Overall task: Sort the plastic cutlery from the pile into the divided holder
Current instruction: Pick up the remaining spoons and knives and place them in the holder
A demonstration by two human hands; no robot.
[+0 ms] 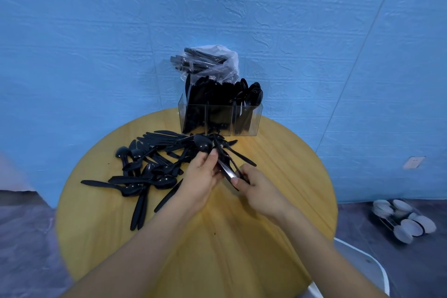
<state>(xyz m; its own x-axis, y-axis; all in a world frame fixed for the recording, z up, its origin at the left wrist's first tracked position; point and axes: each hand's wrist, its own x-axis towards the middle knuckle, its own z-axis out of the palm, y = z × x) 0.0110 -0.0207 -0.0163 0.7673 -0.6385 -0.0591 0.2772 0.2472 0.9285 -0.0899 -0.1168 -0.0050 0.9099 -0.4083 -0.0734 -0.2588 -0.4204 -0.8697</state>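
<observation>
A pile of black plastic cutlery lies spread over the left half of the round wooden table. A clear divided holder stands at the table's far edge, its three compartments packed with black cutlery. My left hand holds a black spoon with its bowl pointing up toward the holder. My right hand grips the handle ends of a small bundle of black cutlery that fans out between both hands.
A clear plastic bag with more black cutlery rests on top of the holder against the blue wall. A wire rack of white bowls sits on the floor at the right. A white chair edge shows by the table.
</observation>
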